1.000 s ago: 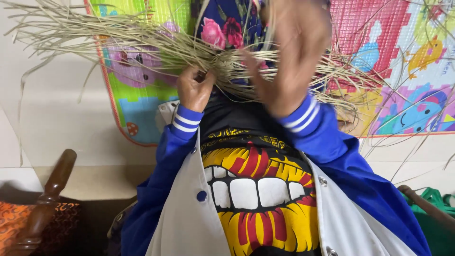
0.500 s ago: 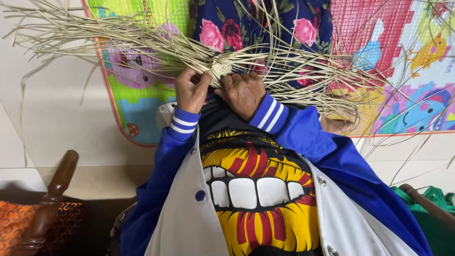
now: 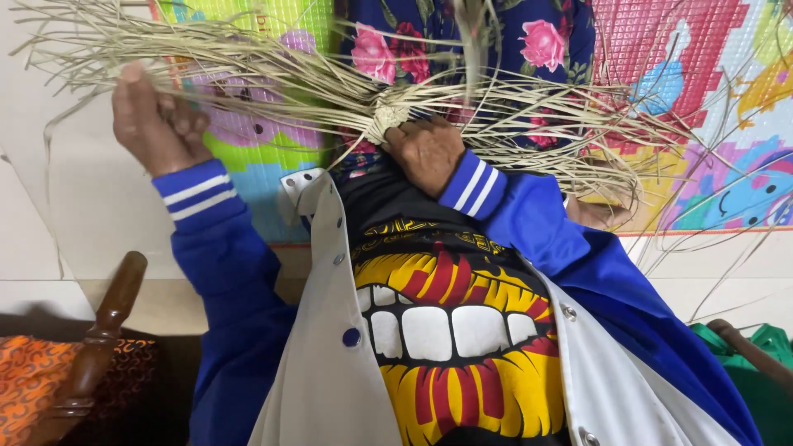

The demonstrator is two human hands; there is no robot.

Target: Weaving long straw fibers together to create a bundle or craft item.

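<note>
A bundle of pale dry straw strands (image 3: 248,58) fans out left and right from a small woven knot (image 3: 388,114) at its centre. My right hand (image 3: 425,153), in a blue sleeve with white cuff stripes, grips the bundle just below that knot. My left hand (image 3: 157,124) is out to the left, fingers closed around a few of the left-hand strands. The straw lies over a floral cloth (image 3: 529,37) on my lap.
A colourful play mat (image 3: 710,91) covers the pale floor (image 3: 74,215) beyond my hands. A dark wooden chair post (image 3: 103,330) and an orange patterned cushion (image 3: 29,380) are at lower left. Something green (image 3: 764,363) is at lower right.
My left hand has left the central knot and swung out to the left, drawing strands with it. My right hand has come down from above the straw to the knot and stays there.
</note>
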